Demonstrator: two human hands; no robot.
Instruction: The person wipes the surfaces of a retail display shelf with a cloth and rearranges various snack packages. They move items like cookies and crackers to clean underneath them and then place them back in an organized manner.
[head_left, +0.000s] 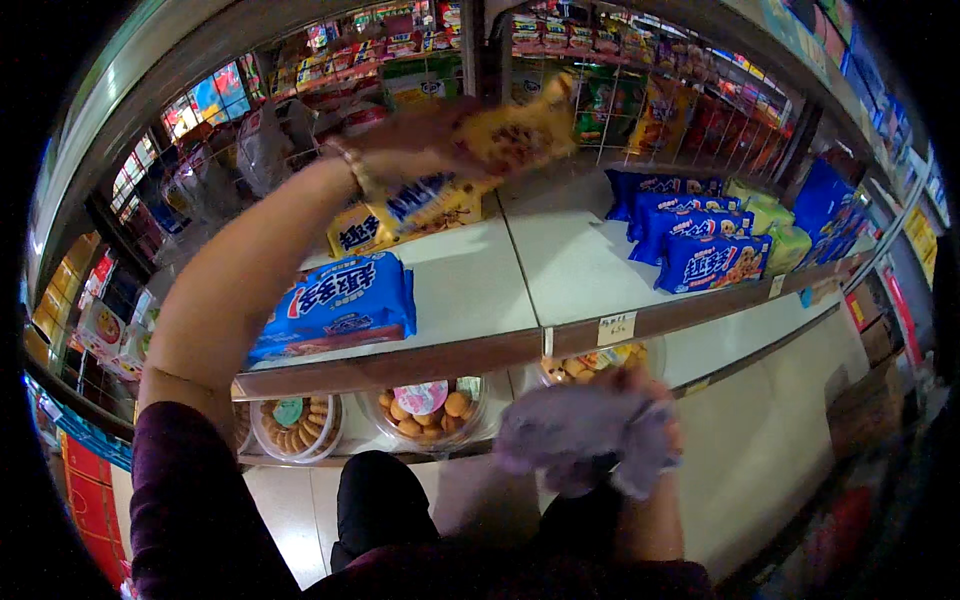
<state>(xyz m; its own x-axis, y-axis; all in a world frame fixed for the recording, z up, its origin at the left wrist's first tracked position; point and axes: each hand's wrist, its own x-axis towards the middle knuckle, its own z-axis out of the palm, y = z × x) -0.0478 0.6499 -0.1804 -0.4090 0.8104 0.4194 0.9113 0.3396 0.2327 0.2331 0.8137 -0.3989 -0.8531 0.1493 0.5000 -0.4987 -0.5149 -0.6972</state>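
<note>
My left hand (416, 142), a beaded bracelet at its wrist, grips a yellow cookie packet (517, 135) above the back of the shelf. Motion blurs both. Beneath that hand, more yellow cookie packets (405, 214) lie on the white shelf board (465, 277). Blue cookie packets (337, 304) lie nearer the front, partly behind my forearm. Low in front of the shelf edge, my right hand (664, 420) clutches a crumpled greyish-purple cloth (585, 435), also blurred. The cloth hides some of its fingers.
Several blue cookie packets (716, 259) and green packets (784, 232) stand to the right. A wire grid (600, 112) backs the shelf. A price tag (616, 328) sits on the front rail (450, 360). Below are round clear tubs of biscuits (296, 424) and small cakes (427, 412).
</note>
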